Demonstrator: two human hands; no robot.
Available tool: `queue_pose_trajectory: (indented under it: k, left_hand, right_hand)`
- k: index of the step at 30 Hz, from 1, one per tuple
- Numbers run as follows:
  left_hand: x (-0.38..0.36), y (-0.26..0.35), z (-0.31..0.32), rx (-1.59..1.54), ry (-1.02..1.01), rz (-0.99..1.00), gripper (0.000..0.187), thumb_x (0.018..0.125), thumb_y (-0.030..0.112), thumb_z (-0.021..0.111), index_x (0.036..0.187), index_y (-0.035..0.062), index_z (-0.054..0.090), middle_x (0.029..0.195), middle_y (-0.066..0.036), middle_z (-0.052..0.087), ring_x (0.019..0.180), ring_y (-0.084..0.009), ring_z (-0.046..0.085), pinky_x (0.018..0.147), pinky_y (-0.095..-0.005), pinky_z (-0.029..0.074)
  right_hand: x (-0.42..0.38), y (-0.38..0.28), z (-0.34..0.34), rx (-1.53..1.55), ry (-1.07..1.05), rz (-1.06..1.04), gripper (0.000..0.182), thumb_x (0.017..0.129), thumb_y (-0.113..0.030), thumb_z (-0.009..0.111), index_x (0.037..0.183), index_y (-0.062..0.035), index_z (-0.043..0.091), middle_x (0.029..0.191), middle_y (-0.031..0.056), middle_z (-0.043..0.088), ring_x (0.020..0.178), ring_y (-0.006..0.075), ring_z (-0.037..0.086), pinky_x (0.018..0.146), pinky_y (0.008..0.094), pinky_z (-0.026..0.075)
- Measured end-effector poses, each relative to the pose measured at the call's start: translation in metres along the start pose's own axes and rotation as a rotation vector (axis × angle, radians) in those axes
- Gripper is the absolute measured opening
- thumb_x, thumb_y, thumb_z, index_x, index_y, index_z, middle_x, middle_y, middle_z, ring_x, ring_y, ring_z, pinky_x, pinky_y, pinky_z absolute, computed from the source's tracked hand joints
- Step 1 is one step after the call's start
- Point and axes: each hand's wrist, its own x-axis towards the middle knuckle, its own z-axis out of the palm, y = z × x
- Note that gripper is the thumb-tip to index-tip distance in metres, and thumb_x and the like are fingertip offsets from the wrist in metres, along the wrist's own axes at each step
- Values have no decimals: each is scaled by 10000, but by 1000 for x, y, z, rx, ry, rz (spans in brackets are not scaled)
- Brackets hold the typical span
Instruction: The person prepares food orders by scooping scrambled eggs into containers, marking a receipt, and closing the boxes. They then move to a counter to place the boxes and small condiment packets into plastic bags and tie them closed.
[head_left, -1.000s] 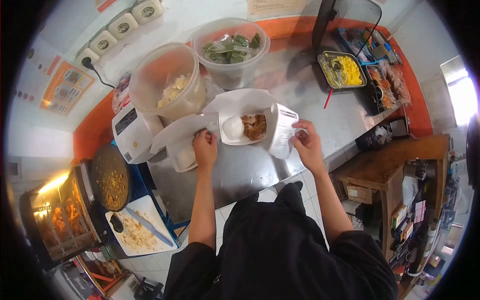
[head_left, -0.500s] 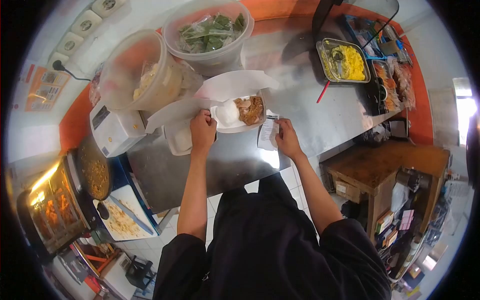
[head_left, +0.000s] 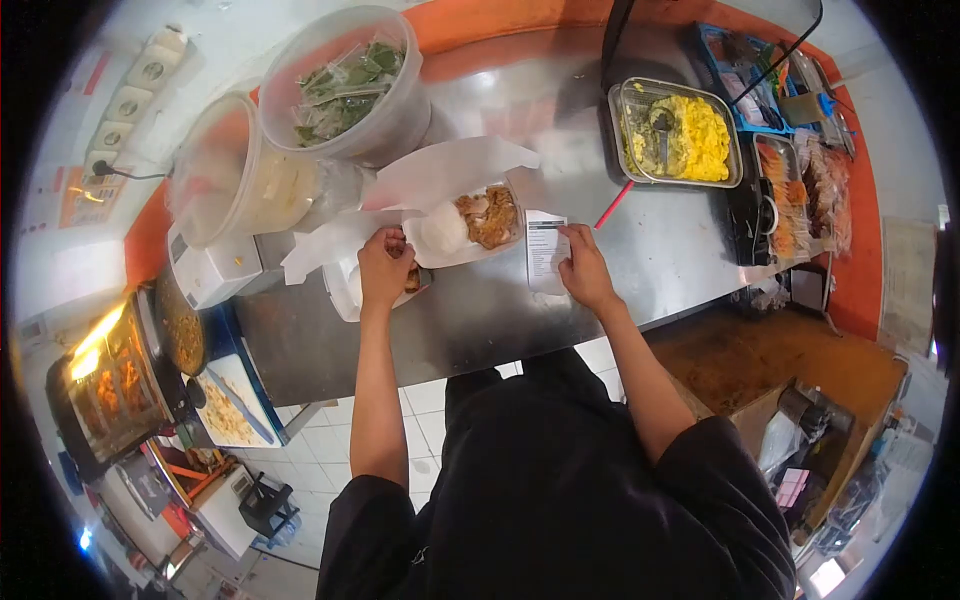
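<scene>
My left hand (head_left: 385,264) is over the left takeaway box (head_left: 345,298), fingers curled down at its inner edge. Brown food (head_left: 412,280) shows beside the fingertips; whatever they pinch is hidden. Just right of it stands a second open paper box (head_left: 478,259) with a mound of white rice (head_left: 440,231) and brown, crispy-looking meat (head_left: 488,217). A printed receipt (head_left: 545,255) lies against that box's right side. My right hand (head_left: 586,268) has its right edge between thumb and forefinger.
Behind the boxes are a tub of bagged green leaves (head_left: 345,100) and another plastic tub (head_left: 225,180). A tray of yellow food (head_left: 690,135) and a red-handled utensil (head_left: 614,204) are at the right. A knife (head_left: 238,405) lies on a cutting board at the left.
My left hand has shifted from the rice box's edge onto the left box, where brown food now shows. The receipt has straightened under my right hand. The whole view has turned slightly.
</scene>
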Motion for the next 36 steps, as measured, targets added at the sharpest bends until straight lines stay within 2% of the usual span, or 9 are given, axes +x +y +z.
queue_pose_trajectory:
  k: [5, 12, 14, 15, 20, 25, 28, 31, 36]
  left_hand:
    - [0, 14, 13, -31, -37, -61, 207, 876, -32, 681, 1066, -73, 611, 887, -105, 664, 753, -151, 683, 594, -279, 597]
    - [2, -3, 16, -49, -122, -7, 211, 883, -45, 657, 1079, -35, 581, 920, -72, 603, 763, -137, 630, 624, -278, 572]
    - [0, 7, 20, 33, -89, 69, 191, 881, -51, 669, 1050, -49, 580, 881, -36, 573, 730, -112, 576, 650, -264, 520]
    - [0, 12, 20, 8, -115, -17, 182, 884, -49, 670, 1042, -51, 579, 872, -22, 562, 762, -92, 563, 678, -258, 517]
    - [-23, 51, 30, 569, 71, 200, 251, 840, 70, 748, 1034, -1, 606, 972, -126, 624, 851, -296, 629, 792, -404, 514]
    - [-50, 98, 89, 600, -112, 690, 254, 828, 136, 751, 1038, 30, 655, 1002, -133, 621, 910, -324, 608, 834, -445, 467]
    - [-35, 75, 105, 620, -260, 682, 187, 863, 95, 696, 1042, 43, 680, 1002, -112, 641, 925, -313, 610, 820, -431, 464]
    - [-37, 87, 101, 434, -141, 653, 141, 890, 58, 649, 1024, 52, 692, 979, -88, 647, 920, -306, 612, 817, -429, 464]
    - [-42, 63, 108, 508, -173, 660, 154, 881, 57, 663, 1034, 56, 685, 991, -93, 641, 928, -312, 607, 827, -431, 459]
  right_hand:
    - [1, 14, -4, 30, -44, -195, 586, 749, 89, 546, 1329, 14, 521, 1337, 215, 503, 1129, 397, 590, 914, 418, 514]
    - [5, 27, 4, 68, -69, -188, 614, 736, 93, 537, 1344, 17, 505, 1358, 250, 469, 1285, 443, 477, 1111, 436, 407]
    - [3, 22, 2, 77, -78, -188, 551, 779, 64, 547, 1329, 26, 526, 1345, 244, 473, 1259, 437, 494, 1080, 452, 429]
    - [3, 22, 0, 86, -82, -164, 568, 774, 64, 557, 1339, 17, 516, 1339, 246, 471, 1274, 437, 480, 1094, 443, 417]
    - [-2, 23, -2, 133, 0, -137, 501, 817, 34, 559, 1317, 8, 536, 1304, 230, 485, 1202, 440, 532, 1039, 460, 455]
    - [-1, 29, 6, 64, 147, -158, 502, 812, 41, 559, 1311, 1, 530, 1305, 231, 498, 1205, 447, 529, 1060, 461, 445]
    - [5, 19, -2, 77, 86, -135, 516, 807, 52, 556, 1320, 3, 524, 1308, 238, 498, 1217, 449, 521, 1067, 459, 440]
    - [2, 17, -8, 70, 27, -107, 559, 803, 67, 551, 1354, 1, 492, 1329, 256, 484, 1237, 458, 507, 1074, 462, 434]
    - [14, 11, -1, 140, -55, -158, 744, 816, 45, 612, 1498, -44, 328, 1442, 288, 405, 1337, 475, 436, 1122, 470, 400]
